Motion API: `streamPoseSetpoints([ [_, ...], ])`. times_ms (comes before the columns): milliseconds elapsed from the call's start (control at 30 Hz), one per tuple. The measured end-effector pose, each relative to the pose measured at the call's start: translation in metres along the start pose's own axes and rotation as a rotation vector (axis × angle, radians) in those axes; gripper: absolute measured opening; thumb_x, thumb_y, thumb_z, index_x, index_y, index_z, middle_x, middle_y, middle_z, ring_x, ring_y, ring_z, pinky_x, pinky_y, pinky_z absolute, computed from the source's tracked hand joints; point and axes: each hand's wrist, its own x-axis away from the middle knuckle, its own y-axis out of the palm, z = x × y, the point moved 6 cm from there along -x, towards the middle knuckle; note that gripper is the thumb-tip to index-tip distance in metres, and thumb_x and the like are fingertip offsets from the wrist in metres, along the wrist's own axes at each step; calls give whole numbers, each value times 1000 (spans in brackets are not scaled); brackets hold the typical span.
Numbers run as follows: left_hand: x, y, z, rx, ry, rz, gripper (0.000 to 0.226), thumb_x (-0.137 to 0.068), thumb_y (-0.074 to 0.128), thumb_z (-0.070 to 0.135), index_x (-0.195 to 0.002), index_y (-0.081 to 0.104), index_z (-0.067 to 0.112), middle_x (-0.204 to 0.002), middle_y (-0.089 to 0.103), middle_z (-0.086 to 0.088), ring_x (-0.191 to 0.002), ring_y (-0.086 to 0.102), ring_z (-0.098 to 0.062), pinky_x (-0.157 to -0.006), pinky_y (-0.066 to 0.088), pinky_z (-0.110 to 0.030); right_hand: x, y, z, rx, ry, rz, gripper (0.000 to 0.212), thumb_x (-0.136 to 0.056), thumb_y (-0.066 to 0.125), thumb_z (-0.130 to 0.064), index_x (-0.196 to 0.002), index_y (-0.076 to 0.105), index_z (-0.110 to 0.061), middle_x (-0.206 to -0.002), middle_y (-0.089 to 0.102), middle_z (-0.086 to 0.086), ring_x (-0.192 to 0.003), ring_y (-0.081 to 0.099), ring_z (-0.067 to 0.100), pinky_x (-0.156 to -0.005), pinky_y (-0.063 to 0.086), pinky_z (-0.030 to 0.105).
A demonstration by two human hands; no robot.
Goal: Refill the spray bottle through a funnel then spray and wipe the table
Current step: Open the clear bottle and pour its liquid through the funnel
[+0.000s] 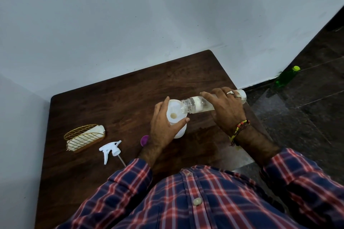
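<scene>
Refilling is underway. Nearest, the white trigger spray head [109,149] lies unscrewed on the dark wooden tabletop [115,98]. Beyond, the left hand [165,126] wraps its grip around the white spray bottle [179,132] beneath the white funnel [174,111] — the right hand [226,109] clasps a tilted clear plastic bottle [197,105], mouth over the funnel. Spraying and wiping remain; a white cloth in a gold wire basket [84,136] waits.

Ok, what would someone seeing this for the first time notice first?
Mid-table, the right hand tips a clear bottle over a white funnel on the white spray bottle, steadied by the left hand. The spray head lies detached at front left, beside a wire basket holding a cloth.
</scene>
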Motion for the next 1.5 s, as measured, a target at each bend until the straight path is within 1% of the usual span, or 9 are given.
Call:
streamPoseSetpoints([
  [167,1,0,0,12,3,7,97,-70,79,54,-149,32,20,-146,38,-1,-128,44,-17,-98,40,-27,0,-1,0,19,7,21,61,-72,69,-11,-128,56,-30,-113,63,5,-109,57,33,-94,43,52],
  [267,1,-2,2,21,7,9,96,-71,79,51,-149,33,19,-146,39,-2,-127,45,-18,-100,42,-30,0,-2,-1,12,8,13,61,-73,67,-10,-129,55,-30,-114,62,5,-112,56,34,-96,41,53],
  [333,2,-3,3,26,13,11,96,-72,80,49,-149,33,18,-145,39,-3,-127,45,-18,-99,41,-29,0,-1,-1,14,9,1,62,-74,66,-9,-131,54,-31,-115,61,5,-113,55,34,-97,41,54],
  [533,3,-3,3,23,9,15,96,-72,80,50,-149,33,19,-145,38,-2,-127,45,-18,-99,42,-30,1,0,-1,18,19,-13,63,-73,66,-10,-131,54,-31,-116,61,5,-113,55,35,-96,41,54],
  [867,2,-1,0,32,11,24,96,-70,80,52,-148,34,19,-144,40,-1,-126,46,-17,-99,46,-33,0,-2,-1,22,13,23,62,-71,67,-8,-128,57,-31,-112,63,5,-110,57,34,-95,42,53],
  [1000,1,-1,1,32,13,24,95,-70,80,51,-148,35,19,-144,40,-2,-126,46,-18,-98,44,-32,-1,-1,-1,27,17,9,64,-70,69,-9,-128,56,-31,-114,63,6,-111,57,34,-95,42,54],
  [1167,1,-1,0,31,7,20,97,-70,80,52,-148,34,19,-144,40,-2,-127,46,-18,-101,48,-39,-1,-1,-1,24,17,13,64,-70,71,-9,-128,58,-30,-113,63,6,-111,57,34,-95,42,53],
  [1333,0,-1,0,32,15,31,96,-70,79,52,-149,34,20,-144,40,0,-127,45,-16,-98,41,-28,-3,-2,0,27,8,28,62,-71,70,-10,-128,58,-31,-113,63,5,-110,57,34,-96,41,52],
  [1500,1,-1,0,38,19,32,96,-70,80,52,-148,34,19,-143,40,0,-127,45,-16,-98,43,-29,-3,-2,0,27,12,24,62,-71,70,-11,-129,57,-31,-114,63,6,-111,56,34,-97,41,52],
])
